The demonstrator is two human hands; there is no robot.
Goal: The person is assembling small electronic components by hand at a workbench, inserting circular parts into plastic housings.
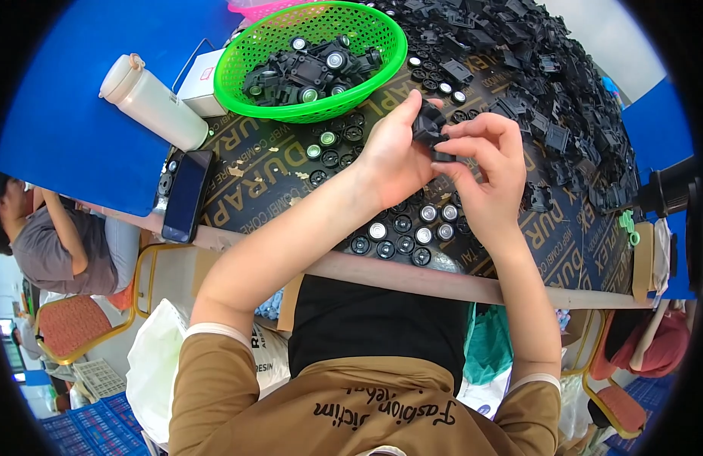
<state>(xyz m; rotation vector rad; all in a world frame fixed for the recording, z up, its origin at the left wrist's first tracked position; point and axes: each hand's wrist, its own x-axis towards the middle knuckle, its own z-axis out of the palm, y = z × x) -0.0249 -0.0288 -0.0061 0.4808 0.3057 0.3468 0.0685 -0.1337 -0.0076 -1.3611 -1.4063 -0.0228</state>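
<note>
"What is in your grip?"

"One black plastic part, the centre of my clock. My left hand has it clamped between thumb and fingers; my right hand pinches its near end, thumb and fingertips closed on it. I can't tell whether a smaller piece sits between them."

"How many other things, and which containers?"

"At six o'clock, near the table edge, at least ten loose wheels, some pale-faced, some black. At two, a heap of black pieces, too many to count. At ten, one green basket holds black parts, several with wheels on; one pink container shows beyond it, contents hidden. At nine, one white bottle and one white box; between eight and nine, one dark-screened phone."
</note>
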